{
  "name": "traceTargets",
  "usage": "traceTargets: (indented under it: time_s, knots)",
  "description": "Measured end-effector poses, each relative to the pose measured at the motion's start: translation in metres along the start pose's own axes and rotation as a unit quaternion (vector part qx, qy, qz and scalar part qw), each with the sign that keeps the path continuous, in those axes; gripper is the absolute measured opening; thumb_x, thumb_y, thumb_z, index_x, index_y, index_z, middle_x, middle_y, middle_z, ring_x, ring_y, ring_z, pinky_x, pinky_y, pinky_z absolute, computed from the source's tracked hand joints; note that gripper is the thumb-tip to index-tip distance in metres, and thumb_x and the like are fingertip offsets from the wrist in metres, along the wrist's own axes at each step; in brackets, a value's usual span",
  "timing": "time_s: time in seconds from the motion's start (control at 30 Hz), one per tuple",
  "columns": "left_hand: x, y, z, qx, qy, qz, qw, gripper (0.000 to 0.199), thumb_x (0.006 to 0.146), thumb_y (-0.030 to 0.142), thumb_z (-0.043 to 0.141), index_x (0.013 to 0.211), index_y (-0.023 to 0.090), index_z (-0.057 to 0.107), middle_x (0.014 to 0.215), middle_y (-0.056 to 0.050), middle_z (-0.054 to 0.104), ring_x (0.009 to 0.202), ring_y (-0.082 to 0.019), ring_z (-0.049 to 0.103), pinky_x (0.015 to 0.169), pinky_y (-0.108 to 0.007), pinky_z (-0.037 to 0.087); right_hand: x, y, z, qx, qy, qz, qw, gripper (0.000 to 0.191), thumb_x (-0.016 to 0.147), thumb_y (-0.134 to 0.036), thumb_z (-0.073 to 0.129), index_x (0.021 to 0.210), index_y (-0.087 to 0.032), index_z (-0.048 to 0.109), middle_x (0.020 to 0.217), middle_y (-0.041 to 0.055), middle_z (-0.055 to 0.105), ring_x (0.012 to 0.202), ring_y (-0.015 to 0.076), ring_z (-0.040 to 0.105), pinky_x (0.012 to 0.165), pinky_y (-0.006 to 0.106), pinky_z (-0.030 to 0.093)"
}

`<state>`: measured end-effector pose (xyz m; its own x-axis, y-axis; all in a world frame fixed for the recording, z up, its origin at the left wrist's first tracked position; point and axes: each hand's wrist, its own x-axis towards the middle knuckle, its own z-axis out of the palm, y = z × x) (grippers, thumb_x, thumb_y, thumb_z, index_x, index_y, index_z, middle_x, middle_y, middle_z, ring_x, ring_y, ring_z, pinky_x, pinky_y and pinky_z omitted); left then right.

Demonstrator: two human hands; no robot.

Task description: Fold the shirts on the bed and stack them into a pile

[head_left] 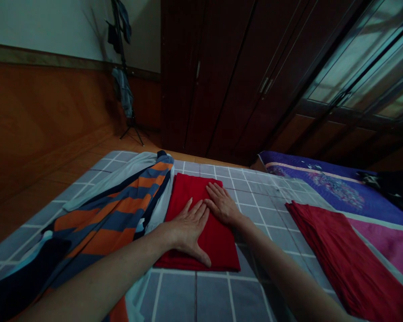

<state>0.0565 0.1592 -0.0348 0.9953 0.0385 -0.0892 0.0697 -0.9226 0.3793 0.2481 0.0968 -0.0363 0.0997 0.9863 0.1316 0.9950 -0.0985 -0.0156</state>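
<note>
A red cloth [188,188], folded into a flat rectangle, lies on a bed with a grey checked sheet [255,197]. My left hand [190,228] rests flat on the middle of the cloth, its thumb spread toward the near edge. Against the cloth's right side my right hand [221,203] also lies flat, fingers stretched forward. The fingertips of the two hands come close together. Neither hand grips anything; both palms face down and are hidden.
Striped orange and blue clothes [121,210] are spread at left. At right lie red and pink fabric [332,237] and a purple cover [305,172]. Behind the bed stand a dark wardrobe [228,80] and a clothes rack [122,58].
</note>
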Motion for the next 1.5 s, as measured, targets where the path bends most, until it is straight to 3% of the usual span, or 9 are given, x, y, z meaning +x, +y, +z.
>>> traceTargets:
  time_s: [0.1,0.3,0.4,0.6,0.83,1.0,1.17,1.37,1.5]
  knots:
    - [0.0,-0.001,0.001,-0.001,0.011,0.008,1.0,0.121,0.064,0.078,0.049,0.146,0.001,0.006,0.151,-0.024,-0.007,0.139,-0.034,-0.012,0.111,-0.053,-0.006,0.009,-0.004,0.004,-0.002,0.021,0.038,0.999,0.056,0.097,-0.04,0.032,0.14,-0.004,0.035,0.147,0.0197,0.028,0.137,0.0306,0.021,0.109,0.05,0.02]
    - [-0.001,-0.002,0.002,-0.007,0.018,0.005,1.0,0.122,0.063,0.077,0.053,0.146,0.002,0.006,0.151,-0.024,-0.004,0.139,-0.035,-0.009,0.111,-0.054,-0.004,0.016,-0.009,0.005,0.0,0.033,0.054,0.998,0.053,0.097,-0.04,0.032,0.14,-0.009,0.038,0.147,0.0174,0.029,0.136,0.0293,0.024,0.108,0.049,0.021]
    - [-0.001,-0.002,0.003,-0.008,0.018,0.008,1.0,0.12,0.065,0.077,0.051,0.147,0.003,0.005,0.151,-0.023,-0.006,0.139,-0.034,-0.011,0.112,-0.053,-0.004,-0.004,-0.014,0.0,-0.002,0.049,0.085,0.995,0.056,0.096,-0.038,0.034,0.138,-0.001,0.037,0.146,0.0237,0.027,0.137,0.0331,0.021,0.108,0.052,0.021]
    - [0.0,-0.001,-0.002,-0.014,0.006,0.003,1.0,0.114,0.069,0.069,0.054,0.146,0.002,0.005,0.151,-0.022,-0.006,0.139,-0.031,-0.011,0.113,-0.052,-0.003,-0.068,-0.039,0.002,0.047,0.054,-0.033,0.997,0.057,0.093,-0.038,0.042,0.141,-0.007,0.034,0.147,0.0161,0.029,0.138,0.0265,0.019,0.11,0.048,0.027]
    - [0.008,0.016,-0.035,-0.096,0.042,-0.068,0.992,0.066,0.09,0.028,0.04,0.148,0.014,0.014,0.154,-0.011,0.014,0.141,-0.02,0.011,0.115,-0.038,0.016,-0.075,-0.043,0.007,0.066,0.076,-0.011,0.995,0.07,0.089,-0.047,0.048,0.142,-0.004,0.032,0.148,0.0198,0.025,0.139,0.0314,0.013,0.11,0.052,0.023]
    - [0.046,0.026,-0.028,-0.065,0.045,-0.044,0.996,0.063,0.095,0.051,0.028,0.148,0.019,0.014,0.154,-0.007,0.016,0.142,-0.02,0.01,0.115,-0.043,0.012,-0.073,-0.042,0.005,0.109,0.101,-0.013,0.989,0.072,0.086,-0.047,0.053,0.144,-0.01,0.031,0.151,0.0169,0.02,0.139,0.0344,0.008,0.11,0.055,0.018]
    - [0.077,-0.002,-0.022,0.049,0.034,-0.057,0.997,0.069,0.093,0.059,0.023,0.148,0.018,0.012,0.155,-0.008,0.013,0.142,-0.021,0.005,0.114,-0.044,0.006,-0.076,-0.04,0.005,0.145,0.078,0.015,0.986,0.08,0.085,-0.056,0.05,0.143,-0.005,0.031,0.149,0.0189,0.024,0.138,0.0352,0.01,0.111,0.053,0.017]
    - [0.064,-0.064,-0.034,0.119,0.104,-0.243,0.957,0.065,0.094,0.054,0.024,0.145,0.015,0.024,0.151,-0.012,0.024,0.141,-0.024,0.015,0.113,-0.045,0.012,-0.078,-0.037,0.004,0.173,0.039,0.037,0.984,0.083,0.085,-0.061,0.046,0.143,-0.004,0.03,0.15,0.0195,0.015,0.138,0.0352,0.007,0.112,0.053,0.015]
    - [0.058,-0.074,-0.035,0.118,0.126,-0.299,0.938,0.064,0.096,0.049,0.02,0.144,0.008,0.025,0.15,-0.016,0.025,0.14,-0.028,0.018,0.111,-0.049,0.016,-0.078,-0.037,-0.004,0.197,0.022,0.049,0.979,0.085,0.086,-0.065,0.04,0.142,-0.002,0.03,0.149,0.0207,0.013,0.138,0.0352,0.006,0.112,0.054,0.013]
